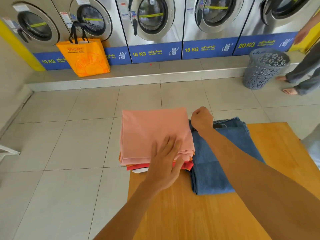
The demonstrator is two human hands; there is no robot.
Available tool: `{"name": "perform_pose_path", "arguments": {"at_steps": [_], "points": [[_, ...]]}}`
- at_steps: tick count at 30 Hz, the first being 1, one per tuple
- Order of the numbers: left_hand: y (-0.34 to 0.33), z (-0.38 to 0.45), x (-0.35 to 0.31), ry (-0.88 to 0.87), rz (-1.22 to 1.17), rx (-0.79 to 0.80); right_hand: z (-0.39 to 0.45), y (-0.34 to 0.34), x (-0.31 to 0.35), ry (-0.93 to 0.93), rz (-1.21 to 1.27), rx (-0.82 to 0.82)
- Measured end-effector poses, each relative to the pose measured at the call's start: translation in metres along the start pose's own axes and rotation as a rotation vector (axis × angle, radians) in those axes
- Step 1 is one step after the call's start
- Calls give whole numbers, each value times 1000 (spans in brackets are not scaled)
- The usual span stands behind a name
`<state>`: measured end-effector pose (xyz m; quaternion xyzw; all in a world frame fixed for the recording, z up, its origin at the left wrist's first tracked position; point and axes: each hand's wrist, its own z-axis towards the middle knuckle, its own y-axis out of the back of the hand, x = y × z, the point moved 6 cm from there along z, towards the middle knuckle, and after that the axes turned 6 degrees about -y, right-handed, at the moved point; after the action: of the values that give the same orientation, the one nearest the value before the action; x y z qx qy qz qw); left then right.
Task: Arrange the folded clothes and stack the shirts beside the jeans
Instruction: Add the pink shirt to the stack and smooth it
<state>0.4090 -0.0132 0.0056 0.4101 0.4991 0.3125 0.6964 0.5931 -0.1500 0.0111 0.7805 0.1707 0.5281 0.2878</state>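
A row of washers [152, 18] lines the far wall, round doors shut, blue panels below marked 10 KG, 15 KG and 20 KG. An orange bag [84, 58] stands on the raised step [155, 70] against them, its black handles upright. At the right a grey basket [265, 68] tilts, half on the step and half on the tiled floor [69, 135] — beside it, a bystander's bare feet [289, 90] and grey trousers.

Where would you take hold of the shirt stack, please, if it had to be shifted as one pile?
Probably by its near edge, low down, under the red shirt at the bottom, coming from the person's side. The pink shirt on top overhangs the wooden table at the far and left sides, so those edges lack support; the jeans block the right. The left hand already rests flat there.
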Motion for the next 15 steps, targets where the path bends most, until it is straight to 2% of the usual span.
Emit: {"name": "perform_pose_path", "arguments": {"at_steps": [1, 3, 5, 7, 9, 11, 15], "points": [[7, 2, 1, 30, -92, -21, -7, 2, 2, 26, 4, -25], [28, 10, 12, 125, -203, -136, -30, 2, 16, 210, -38, -82], [47, 22, 33, 204, -148, -232, -62, -10, 36, 467, -156, -127], [56, 37, 61, 224, 8, -205, -89, -31, 48, 623, -303, -82], [54, 44, 90, 250, 154, -101, -100, -55, 46, 634, -468, 59], [48, 39, 117, 352, 216, -27, -97, -69, 33, 597, -609, 148], [41, 24, 147, 596, 91, -32, -83, -78, 21, 521, -660, 182]]}}
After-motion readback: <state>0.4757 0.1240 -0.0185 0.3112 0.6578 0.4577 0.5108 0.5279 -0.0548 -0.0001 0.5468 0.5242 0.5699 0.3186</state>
